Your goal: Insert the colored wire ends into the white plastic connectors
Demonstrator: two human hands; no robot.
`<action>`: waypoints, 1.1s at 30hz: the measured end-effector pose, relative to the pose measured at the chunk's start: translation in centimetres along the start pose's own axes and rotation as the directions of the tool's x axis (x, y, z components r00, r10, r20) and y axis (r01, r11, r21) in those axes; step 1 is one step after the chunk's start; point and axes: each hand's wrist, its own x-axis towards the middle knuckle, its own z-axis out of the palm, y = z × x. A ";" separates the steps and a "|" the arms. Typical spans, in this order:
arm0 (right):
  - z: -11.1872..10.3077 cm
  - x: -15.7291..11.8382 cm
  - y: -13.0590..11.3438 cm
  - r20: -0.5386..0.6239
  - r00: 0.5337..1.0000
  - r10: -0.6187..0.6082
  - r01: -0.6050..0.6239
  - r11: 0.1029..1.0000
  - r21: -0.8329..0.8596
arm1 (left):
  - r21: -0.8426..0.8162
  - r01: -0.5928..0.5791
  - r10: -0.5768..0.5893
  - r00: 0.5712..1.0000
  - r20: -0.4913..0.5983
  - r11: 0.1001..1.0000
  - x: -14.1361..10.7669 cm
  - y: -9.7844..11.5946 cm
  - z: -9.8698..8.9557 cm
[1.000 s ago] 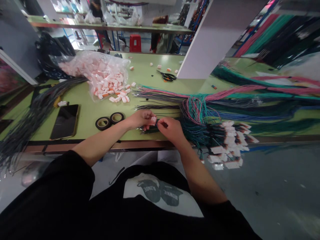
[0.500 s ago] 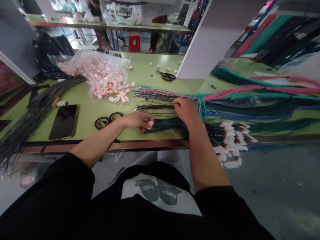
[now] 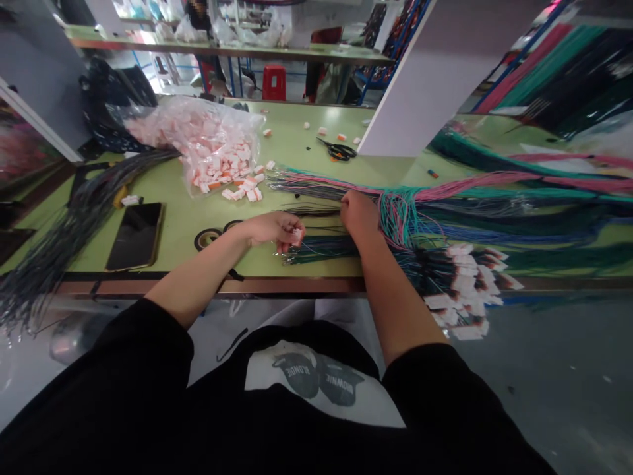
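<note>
The shirt [image 3: 237,435] is black. Its sleeves [image 3: 148,343] are black too, and they stop near the elbows. On the front is a big white patch [image 3: 261,373] with two dark grey shapes [image 3: 304,384]. One says BLONDIE and one says BROWNIE. The left hand [image 3: 271,229] and right hand [image 3: 360,210] are bare. Past the shirt, something pale shows, maybe pants [image 3: 341,310].

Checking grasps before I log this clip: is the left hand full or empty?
Full: the left hand grips a small white connector, which shows at its thumb side. Whether it is wired is too small to tell.
</note>
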 end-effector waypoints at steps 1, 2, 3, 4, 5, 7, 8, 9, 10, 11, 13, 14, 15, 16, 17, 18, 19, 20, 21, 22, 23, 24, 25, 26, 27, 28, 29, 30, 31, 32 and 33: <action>0.0 0.1 0.1 -0.043 0.999 0.034 -0.031 0.998 0.055 | -0.004 0.001 -0.001 1.000 -0.008 1.000 0.0 0.0 0.0; -0.1 0.1 0.1 -0.070 0.996 0.054 -0.045 0.992 0.119 | -0.006 0.002 -0.002 1.000 -0.013 1.000 0.0 0.1 0.0; -0.3 0.2 0.0 -0.079 0.996 0.048 -0.032 0.981 0.194 | -0.008 0.003 -0.003 1.000 -0.015 1.000 0.0 0.1 0.0; -0.4 0.1 -0.2 -0.072 0.997 0.014 0.007 0.961 0.277 | -0.008 0.004 -0.004 1.000 -0.013 1.000 0.0 0.0 0.0; -0.7 -0.1 -0.6 -0.056 0.997 -0.044 0.061 0.930 0.362 | -0.008 0.006 -0.006 1.000 -0.008 1.000 0.1 0.0 0.0; -1.2 -0.7 -1.4 -0.022 0.984 -0.177 0.162 0.839 0.519 | -0.017 0.003 -0.003 1.000 -0.003 1.000 0.2 -0.1 0.0; -1.5 -1.2 -1.9 -0.005 0.973 -0.231 0.191 0.791 0.582 | -0.025 0.000 0.000 1.000 -0.002 1.000 0.3 -0.2 0.0; -1.7 -1.7 -2.3 0.010 0.962 -0.272 0.205 0.747 0.633 | -0.035 -0.005 0.004 1.000 -0.006 0.999 0.3 -0.2 0.1; -2.0 -2.1 -2.6 0.026 0.953 -0.301 0.206 0.709 0.674 | -0.046 -0.012 0.011 1.000 -0.012 0.999 0.4 -0.3 0.1; -2.1 -2.6 -2.9 0.040 0.946 -0.322 0.200 0.677 0.708 | -0.058 -0.022 0.021 1.000 -0.019 0.998 0.4 -0.3 0.2; -2.4 -3.4 -3.3 0.068 0.936 -0.346 0.181 0.635 0.751 | -0.080 -0.043 0.041 0.999 -0.030 0.996 0.4 -0.2 0.3; -2.5 -3.7 -3.3 0.078 0.932 -0.354 0.175 0.629 0.757 | -0.093 -0.051 0.048 0.998 -0.035 0.994 0.3 -0.1 0.4; -2.6 -4.0 -3.4 0.084 0.929 -0.361 0.178 0.632 0.755 | -0.108 -0.056 0.052 0.998 -0.039 0.993 0.3 -0.1 0.5; -2.7 -4.2 -3.4 0.082 0.926 -0.368 0.188 0.639 0.746 | -0.124 -0.056 0.051 0.998 -0.044 0.991 0.3 0.0 0.6; -2.9 -4.5 -3.4 0.071 0.926 -0.371 0.204 0.650 0.732 | -0.141 -0.055 0.048 0.998 -0.051 0.989 0.3 0.0 0.7; -3.0 -4.7 -3.4 0.055 0.927 -0.370 0.222 0.662 0.716 | -0.156 -0.053 0.044 0.997 -0.058 0.986 0.3 0.1 0.7; -3.2 -5.0 -3.3 0.032 0.931 -0.363 0.238 0.673 0.700 | -0.170 -0.051 0.041 0.997 -0.065 0.984 0.4 0.1 0.8; -3.4 -5.3 -3.3 0.006 0.937 -0.349 0.250 0.684 0.685 | -0.180 -0.050 0.038 0.997 -0.071 0.982 0.4 0.1 0.9; -3.6 -5.6 -3.3 -0.020 0.943 -0.331 0.258 0.693 0.673 | -0.187 -0.047 0.034 0.997 -0.073 0.981 0.4 0.1 0.9; -3.8 -5.9 -3.3 -0.043 0.949 -0.313 0.261 0.702 0.663 | -0.193 -0.043 0.030 0.997 -0.072 0.980 0.4 0.1 0.9; -4.0 -6.2 -3.3 -0.060 0.954 -0.294 0.260 0.708 0.656 | -0.199 -0.042 0.028 0.997 -0.072 0.979 0.4 0.1 1.0; -4.1 -6.5 -3.2 -0.072 0.958 -0.277 0.255 0.714 0.652 | -0.205 -0.041 0.026 0.997 -0.072 0.978 0.4 0.2 1.0; -4.2 -6.8 -3.2 -0.081 0.963 -0.257 0.246 0.720 0.649 | -0.212 -0.041 0.026 0.997 -0.072 0.977 0.5 0.2 1.1; -4.2 -7.0 -3.2 -0.086 0.969 -0.232 0.231 0.726 0.648 | -0.217 -0.042 0.027 0.997 -0.071 0.975 0.5 0.2 1.1; -4.1 -7.3 -3.1 -0.090 0.975 -0.201 0.211 0.731 0.649 | -0.223 -0.044 0.029 0.997 -0.069 0.974 0.4 0.2 1.1; -4.0 -7.5 -3.1 -0.095 0.982 -0.164 0.186 0.731 0.657 | -0.227 -0.046 0.032 0.997 -0.066 0.973 0.4 0.2 1.1; -3.9 -7.7 -3.0 -0.104 0.987 -0.121 0.159 0.722 0.673 | -0.229 -0.048 0.035 0.998 -0.061 0.972 0.4 0.2 1.2; -3.6 -7.9 -2.9 -0.110 0.991 -0.074 0.130 0.704 0.698 | -0.231 -0.051 0.039 0.998 -0.056 0.972 0.4 0.3 1.2; -3.3 -8.1 -2.8 -0.113 0.993 -0.025 0.100 0.678 0.729 | -0.232 -0.056 0.045 0.998 -0.053 0.971 0.4 0.3 1.2; -3.0 -8.3 -2.7 -0.109 0.994 0.022 0.070 0.644 0.762 | -0.233 -0.063 0.053 0.997 -0.051 0.970 0.4 0.2 1.3; -2.7 -8.5 -2.6 -0.104 0.992 0.068 0.042 0.606 0.795 | -0.235 -0.073 0.063 0.997 -0.049 0.969 0.5 0.2 1.3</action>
